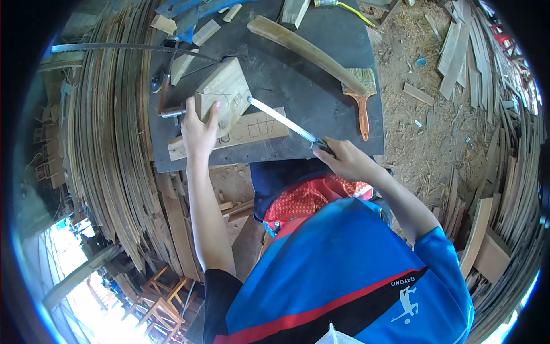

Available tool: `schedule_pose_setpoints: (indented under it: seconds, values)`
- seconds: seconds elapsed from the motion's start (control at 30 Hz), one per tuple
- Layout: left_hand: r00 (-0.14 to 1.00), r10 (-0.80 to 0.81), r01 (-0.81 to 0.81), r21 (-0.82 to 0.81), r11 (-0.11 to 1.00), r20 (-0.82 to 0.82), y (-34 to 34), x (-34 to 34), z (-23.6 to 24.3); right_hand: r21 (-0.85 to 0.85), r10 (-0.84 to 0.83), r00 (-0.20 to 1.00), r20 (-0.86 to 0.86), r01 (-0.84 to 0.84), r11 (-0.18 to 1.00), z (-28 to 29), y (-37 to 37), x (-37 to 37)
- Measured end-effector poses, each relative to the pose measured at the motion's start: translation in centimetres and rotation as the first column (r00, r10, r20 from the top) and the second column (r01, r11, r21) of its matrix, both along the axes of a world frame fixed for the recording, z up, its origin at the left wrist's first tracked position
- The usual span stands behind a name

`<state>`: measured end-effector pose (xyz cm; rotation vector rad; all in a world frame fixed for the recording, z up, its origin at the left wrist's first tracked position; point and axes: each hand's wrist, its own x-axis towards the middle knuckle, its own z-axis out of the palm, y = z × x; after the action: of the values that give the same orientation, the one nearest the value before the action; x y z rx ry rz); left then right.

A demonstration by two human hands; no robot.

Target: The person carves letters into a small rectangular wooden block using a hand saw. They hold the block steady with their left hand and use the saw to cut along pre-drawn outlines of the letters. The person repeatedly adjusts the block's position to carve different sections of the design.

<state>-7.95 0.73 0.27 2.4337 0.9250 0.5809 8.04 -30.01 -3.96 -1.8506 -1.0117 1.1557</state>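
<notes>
My left hand (pixel 200 127) grips the left side of a pale wooden block (pixel 232 86), with the thumb on its near face. Dark marks show on the block. It stands tilted by the near edge of a dark tabletop (pixel 321 129), partly over a flat wooden board (pixel 258 127) with dark markings. My right hand (pixel 345 158) is closed around the dark handle of a hand saw (pixel 283 121) with a long, narrow, silvery blade. The blade slants up to the left, and its tip meets the block's right side; whether it cuts in I cannot tell.
A paintbrush (pixel 363 103) and a long curved wooden piece (pixel 306 54) lie on the right of the tabletop. A long thin saw blade (pixel 132 47) juts out leftward. Small offcuts (pixel 206 32) lie at the back. Stacked wood strips (pixel 109 143) stand left; shavings cover the floor right.
</notes>
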Motion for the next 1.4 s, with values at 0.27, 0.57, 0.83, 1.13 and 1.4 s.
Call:
schedule_pose_setpoints:
  seconds: [0.27,0.57,0.83,1.13,1.4]
  values:
    - [1.0,0.004,-0.004,0.035,0.999,-0.01,-1.5,0.6,0.2,0.018,-0.093,0.994,0.049,0.092,0.996,-1.1,-1.7,1.0]
    - [0.999,0.04,-0.038,0.138,0.99,-0.012,-2.9,0.2,-2.6,-0.022,-0.146,0.984,0.103,0.149,0.989,-1.4,-1.3,0.9]
    - [0.985,0.087,-0.092,0.029,0.995,0.147,-1.4,1.2,-2.5,-0.082,-0.096,0.985,0.143,0.108,0.991,-0.6,-1.4,1.7]
    - [0.927,-0.004,0.044,0.098,0.994,-0.376,-0.8,3.2,5.5,-0.009,-0.144,0.939,0.313,0.155,0.988,-2.3,-2.8,0.5]
    - [0.904,-0.119,0.167,0.085,0.982,-0.411,-0.7,7.5,2.7,0.016,-0.036,0.943,0.331,0.033,0.999,-3.8,-1.9,2.5]
